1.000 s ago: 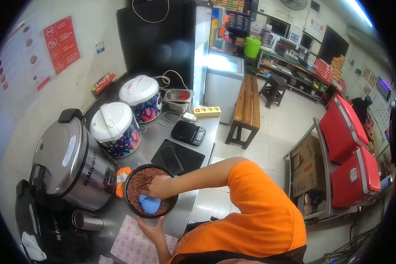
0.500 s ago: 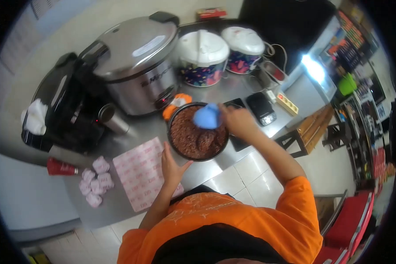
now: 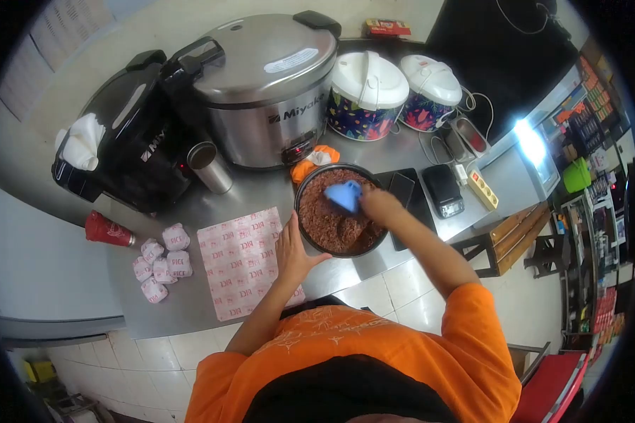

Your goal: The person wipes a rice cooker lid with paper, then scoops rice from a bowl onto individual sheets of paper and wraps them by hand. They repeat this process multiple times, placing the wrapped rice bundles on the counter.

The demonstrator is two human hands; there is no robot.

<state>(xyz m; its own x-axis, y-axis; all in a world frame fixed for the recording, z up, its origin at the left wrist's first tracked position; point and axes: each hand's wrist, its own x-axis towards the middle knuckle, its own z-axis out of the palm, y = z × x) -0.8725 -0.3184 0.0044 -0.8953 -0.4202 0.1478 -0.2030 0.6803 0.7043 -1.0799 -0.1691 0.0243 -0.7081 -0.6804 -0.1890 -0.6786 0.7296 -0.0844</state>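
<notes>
A round dark pan (image 3: 307, 238) of brown, grainy food (image 3: 322, 204) stands on the steel counter. My right hand (image 3: 381, 206) is closed round the handle of a blue scoop (image 3: 343, 195), held over the food. My left hand (image 3: 295, 251) rests open at the pan's lower left edge, thumb spread along the rim, partly over a sheet of pink-and-white printed paper (image 3: 238, 261). Several small wrapped bundles (image 3: 179, 264) in the same print lie left of the sheet, beside a red cup (image 3: 108, 229). An orange-and-white cloth (image 3: 305, 169) touches the pan's far side.
Behind the pan stand a large steel cooker (image 3: 264, 92), a black cooker (image 3: 130, 134), and two patterned cookers (image 3: 365, 99) (image 3: 430, 95). A metal cylinder (image 3: 209, 168) is beside them. To the right are a black device (image 3: 443, 190) and a yellow power strip (image 3: 482, 188).
The view has shifted, so the counter things appear farther right. The blue scoop has tilted and moved toward the pan's upper middle. Both hands keep their hold and pose.
</notes>
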